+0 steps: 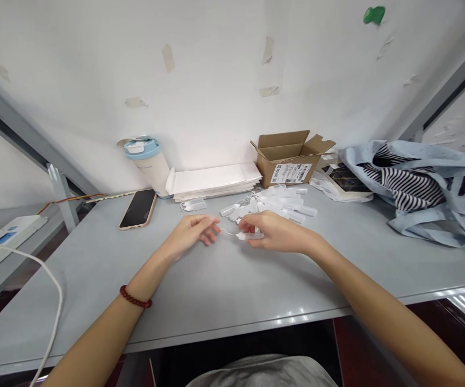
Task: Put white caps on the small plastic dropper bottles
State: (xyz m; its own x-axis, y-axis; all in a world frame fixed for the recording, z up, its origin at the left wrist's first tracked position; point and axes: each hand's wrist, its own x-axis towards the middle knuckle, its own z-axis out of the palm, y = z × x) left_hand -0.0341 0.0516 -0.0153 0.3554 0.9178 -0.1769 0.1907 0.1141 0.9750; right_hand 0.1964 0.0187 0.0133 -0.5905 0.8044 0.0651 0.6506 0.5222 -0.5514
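Note:
Over the middle of the grey table, my right hand [267, 230] has its fingers closed on a small translucent white tube [242, 236] with a thin white string. The string runs left toward my left hand [194, 232], whose fingers are loosely curled and apart. Whether its fingertips touch the string's end is too small to tell. Just beyond my right hand lies a pile of similar white tubes [283, 201]. One separate tube [194, 205] lies beyond my left hand, in front of a stack of white envelopes [216, 181].
A phone [138, 209] and a cup with a blue lid [150, 165] stand left. An open cardboard box [291, 161] is behind the pile. A light blue bag [421, 183] lies right, beside a dark item [347, 179]. A power strip [4, 242] with white cable is far left.

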